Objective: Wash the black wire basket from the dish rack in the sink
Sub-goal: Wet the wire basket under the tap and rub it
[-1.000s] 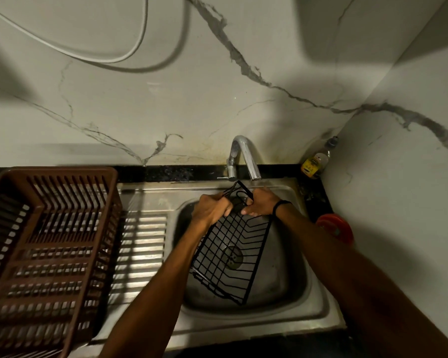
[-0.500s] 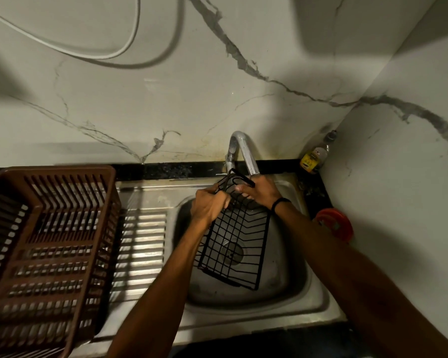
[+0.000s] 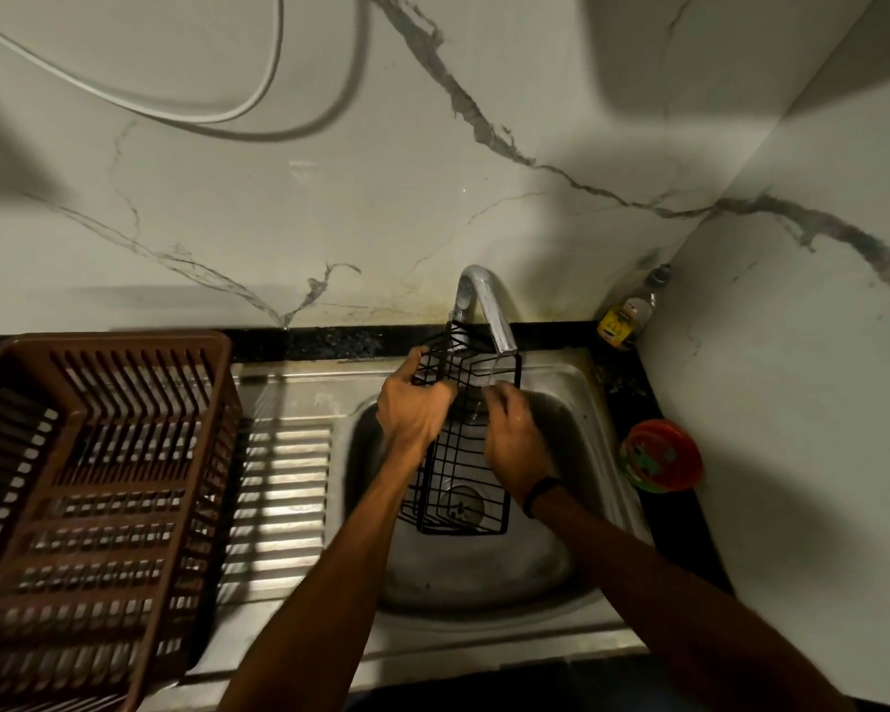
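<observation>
Overhanging black wire basket (image 3: 461, 454), chrome tap (image 3: 490, 308)

Dish rack (image 3: 99, 480), 8 o'clock: cut off by the left and bottom edges. White cable (image 3: 217, 113), 11 o'clock: both ends leave the frame. Bottle (image 3: 628, 313), 2 o'clock of the sink (image 3: 484, 639): label unreadable. Drain (image 3: 463, 506): partly screened by the black wire basket (image 3: 463, 454). Right hand (image 3: 517, 444): fingertips blurred; hold on the wires cannot be determined. Tap (image 3: 489, 305): base hidden behind the black wire basket.

One wide-angle head view looks forward and down, close over the sink (image 3: 484, 573), the wall (image 3: 432, 172) filling its top.
</observation>
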A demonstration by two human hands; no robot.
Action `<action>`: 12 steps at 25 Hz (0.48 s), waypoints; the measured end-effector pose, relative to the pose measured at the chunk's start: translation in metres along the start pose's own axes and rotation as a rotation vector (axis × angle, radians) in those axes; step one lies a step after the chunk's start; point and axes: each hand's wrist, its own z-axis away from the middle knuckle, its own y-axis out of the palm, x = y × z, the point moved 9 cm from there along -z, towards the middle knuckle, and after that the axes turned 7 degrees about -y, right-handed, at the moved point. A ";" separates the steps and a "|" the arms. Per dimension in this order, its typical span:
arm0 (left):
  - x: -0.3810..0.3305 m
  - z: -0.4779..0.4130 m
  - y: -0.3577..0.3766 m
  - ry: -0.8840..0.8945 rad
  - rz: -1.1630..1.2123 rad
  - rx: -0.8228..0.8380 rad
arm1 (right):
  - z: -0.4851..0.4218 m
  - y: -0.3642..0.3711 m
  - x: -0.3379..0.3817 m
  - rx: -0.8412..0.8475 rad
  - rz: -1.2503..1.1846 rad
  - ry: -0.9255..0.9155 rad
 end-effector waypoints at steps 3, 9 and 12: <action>-0.009 -0.002 0.004 0.081 -0.025 0.003 | -0.010 0.017 0.007 0.186 0.077 -0.294; -0.013 0.002 0.010 0.110 -0.010 -0.007 | -0.033 0.021 -0.006 0.476 0.450 -0.162; 0.003 0.002 0.004 0.095 -0.013 -0.024 | -0.005 0.032 0.002 0.630 0.479 -0.370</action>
